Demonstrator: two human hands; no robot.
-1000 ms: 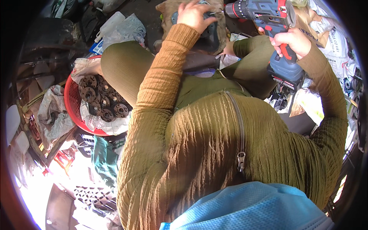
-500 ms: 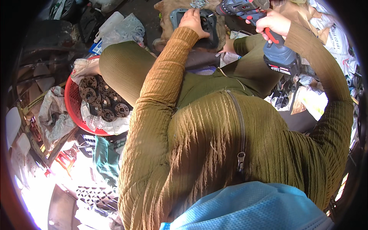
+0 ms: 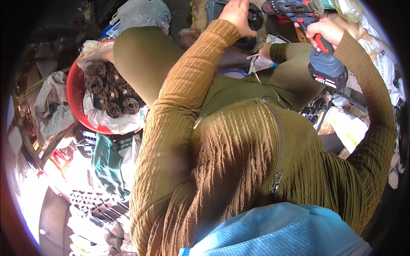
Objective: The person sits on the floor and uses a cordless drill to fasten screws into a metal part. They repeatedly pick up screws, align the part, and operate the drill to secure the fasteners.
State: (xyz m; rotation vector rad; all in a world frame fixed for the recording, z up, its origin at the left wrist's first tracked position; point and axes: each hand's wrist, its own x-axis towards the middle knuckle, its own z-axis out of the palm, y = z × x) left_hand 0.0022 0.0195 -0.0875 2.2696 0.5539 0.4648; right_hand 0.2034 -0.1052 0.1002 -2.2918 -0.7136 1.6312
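Right hand (image 3: pixel 322 33): wrapped around the drill (image 3: pixel 294 8); battery (image 3: pixel 328 70) below the grip, chuck (image 3: pixel 269 7) above left. Left hand (image 3: pixel 235 18): laid over the dark part (image 3: pixel 255 19), thumb apart from fingers; whether it pinches cannot be determined.

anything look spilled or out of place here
Nothing plainly spilled or damaged. Just clutter: a crumpled clear plastic bag beyond the left knee, and a rumpled green sheet near the red basket; the right hand grips the drill.
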